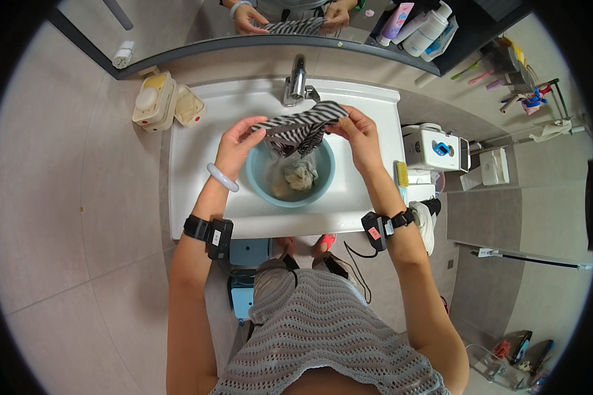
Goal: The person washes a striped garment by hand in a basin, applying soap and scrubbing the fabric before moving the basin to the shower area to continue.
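Both hands grip a black-and-white striped cloth (301, 126), stretched between them over a light blue basin (259, 185): left hand (238, 141) pinches the end at 9 o'clock, right hand (357, 130) clasps the end at 3 o'clock. The cloth's middle sags toward the basin, which sits in the white sink (197, 151) and holds water and a pale wad of fabric (299, 175). Faucet (296, 80) at 12 o'clock of the basin; yellow brush (401, 174) at 3 o'clock on the sink rim; cream soap box (154, 100) at 10 o'clock.
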A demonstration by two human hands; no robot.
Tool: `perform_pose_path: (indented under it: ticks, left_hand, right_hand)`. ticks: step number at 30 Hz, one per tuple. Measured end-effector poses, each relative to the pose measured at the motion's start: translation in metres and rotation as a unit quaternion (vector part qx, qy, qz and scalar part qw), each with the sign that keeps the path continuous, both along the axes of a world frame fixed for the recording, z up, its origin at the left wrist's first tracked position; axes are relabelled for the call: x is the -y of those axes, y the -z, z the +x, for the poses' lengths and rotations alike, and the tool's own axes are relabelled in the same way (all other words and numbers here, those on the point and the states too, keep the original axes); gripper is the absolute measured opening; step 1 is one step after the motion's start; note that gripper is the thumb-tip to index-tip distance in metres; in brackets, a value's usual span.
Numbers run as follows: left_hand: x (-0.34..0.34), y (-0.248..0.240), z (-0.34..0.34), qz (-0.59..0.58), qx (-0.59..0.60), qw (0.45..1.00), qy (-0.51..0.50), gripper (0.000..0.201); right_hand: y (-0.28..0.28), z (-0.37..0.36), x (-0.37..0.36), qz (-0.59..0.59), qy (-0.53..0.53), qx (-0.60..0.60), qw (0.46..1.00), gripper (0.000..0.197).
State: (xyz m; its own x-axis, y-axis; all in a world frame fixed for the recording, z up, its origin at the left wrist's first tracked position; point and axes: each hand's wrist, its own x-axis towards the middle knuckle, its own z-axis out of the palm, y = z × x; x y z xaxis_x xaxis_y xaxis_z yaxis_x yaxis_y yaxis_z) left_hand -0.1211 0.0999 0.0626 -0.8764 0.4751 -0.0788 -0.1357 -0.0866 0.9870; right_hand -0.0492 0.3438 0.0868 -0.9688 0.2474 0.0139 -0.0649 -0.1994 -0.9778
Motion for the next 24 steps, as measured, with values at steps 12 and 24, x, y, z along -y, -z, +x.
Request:
perform_pose_path:
  ticks: [12,24]
  left_hand:
    - [0.018,0.167,0.011,-0.302,-0.045,0.95,0.071,0.044]
    - [-0.049,0.2,0.028,-0.598,-0.106,0.727,0.32,0.085]
  right_hand:
    - [0.154,0.032,-0.021,0.488,-0.246,0.042,0.837,0.039]
    - [0.23,-0.008,0.028,0.65,-0.342,0.172,0.656,0.052]
